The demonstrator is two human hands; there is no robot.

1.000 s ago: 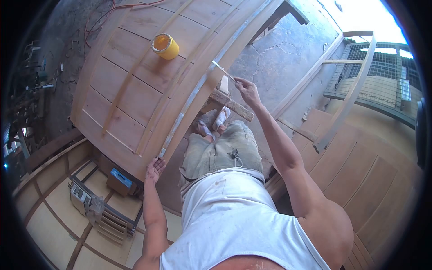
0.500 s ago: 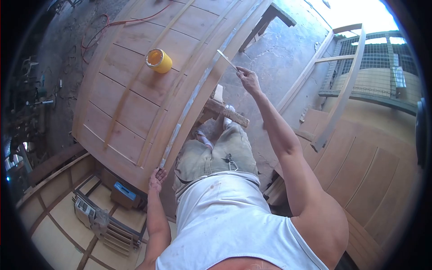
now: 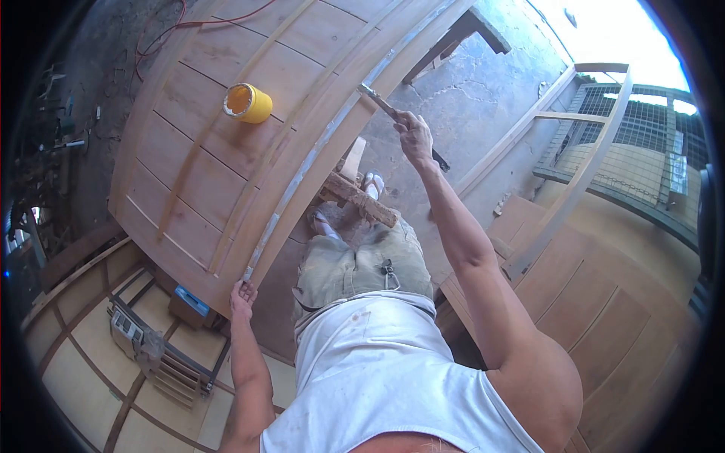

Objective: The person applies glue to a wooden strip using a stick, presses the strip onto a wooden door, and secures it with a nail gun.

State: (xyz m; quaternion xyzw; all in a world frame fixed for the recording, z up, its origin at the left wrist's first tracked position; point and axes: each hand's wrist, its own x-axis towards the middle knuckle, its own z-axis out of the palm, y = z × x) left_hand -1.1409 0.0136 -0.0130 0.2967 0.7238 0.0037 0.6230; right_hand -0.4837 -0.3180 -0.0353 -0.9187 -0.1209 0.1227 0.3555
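My right hand (image 3: 414,139) is closed around a putty knife (image 3: 383,103), its dark handle end showing below my fist. The blade tip meets the wooden panel (image 3: 198,143) near a whitish streaked line (image 3: 308,161) that runs along its near edge. Down at the panel's near corner, my left hand (image 3: 242,300) has its fingers curled against the edge, by the lower end of that line. On top of the panel stands a yellow tub (image 3: 259,106), its inside coated orange-yellow.
A rough wooden support (image 3: 358,199) shows beside my feet. A curved wooden frame (image 3: 581,181) and a planked panel (image 3: 585,302) are to the right. A red hose (image 3: 219,22) crosses the far left. At lower left, a blue-topped box (image 3: 192,300) sits beside pale panelling.
The view has shifted, with the panel and tub now lower and further left. The putty knife has turned, so its blade and handle show more, and its tip now meets the panel.
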